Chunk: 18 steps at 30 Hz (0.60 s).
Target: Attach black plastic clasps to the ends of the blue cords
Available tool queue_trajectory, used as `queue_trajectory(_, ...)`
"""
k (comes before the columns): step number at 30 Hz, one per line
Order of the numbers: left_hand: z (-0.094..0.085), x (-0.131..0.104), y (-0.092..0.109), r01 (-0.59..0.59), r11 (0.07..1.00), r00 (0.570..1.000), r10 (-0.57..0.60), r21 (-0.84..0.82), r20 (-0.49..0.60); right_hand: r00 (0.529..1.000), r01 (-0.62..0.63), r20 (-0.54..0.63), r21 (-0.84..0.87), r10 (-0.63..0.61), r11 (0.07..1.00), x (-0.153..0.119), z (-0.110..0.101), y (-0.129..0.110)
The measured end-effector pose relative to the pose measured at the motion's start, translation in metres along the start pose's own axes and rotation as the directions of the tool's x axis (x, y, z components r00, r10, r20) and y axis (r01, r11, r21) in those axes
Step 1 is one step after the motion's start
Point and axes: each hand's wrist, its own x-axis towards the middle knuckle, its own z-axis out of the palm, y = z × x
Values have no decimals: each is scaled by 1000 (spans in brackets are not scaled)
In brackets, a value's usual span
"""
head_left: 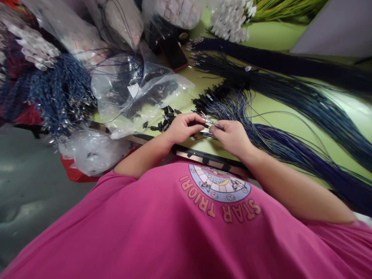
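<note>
My left hand point(186, 127) is closed in a pinch on a small black connector point(206, 126) near the table's front edge. Close beside it, my right hand point(231, 136) pinches a thin wire whose end meets the connector; the exact contact is too small to tell. Several loose black connectors point(164, 120) lie just left of my left hand. Behind my right hand, a bundle of blue wires point(236, 106) runs off to the right, with black connectors point(203, 99) on some ends.
Clear plastic bags point(122, 97) cover the table's left part. A dark phone point(173, 53) lies behind them. Bundles of dark wires point(290, 85) stretch across the right. Blue wires with metal ends point(64, 89) hang over the left edge above a red container point(74, 170).
</note>
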Motion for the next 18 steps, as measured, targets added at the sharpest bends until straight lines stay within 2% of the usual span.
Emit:
queue_trajectory(6, 2, 1, -3, -37, 998, 999, 36, 58, 23, 1000, 16, -6, -81, -16, 997, 1, 5, 4)
queue_trajectory(9, -6, -6, 5, -99, 961, 995, 98, 256, 18, 996, 49, 75, -91, -42, 995, 5, 5, 7)
queue_trajectory(12, -18, -19, 16, -158, 862, 987, 138, 482, 77, 985, 112, 151, -192, -83, 975, 9, 5, 10)
queue_trajectory(15, -25, -35, 19, -140, 802, 987, 68, 581, 144, 971, 220, 174, -368, -165, 903, 13, 7, 11)
queue_trajectory(18, -25, -46, 14, -84, 785, 986, -22, 614, 164, 957, 280, 204, -470, -205, 837, 15, 14, 12)
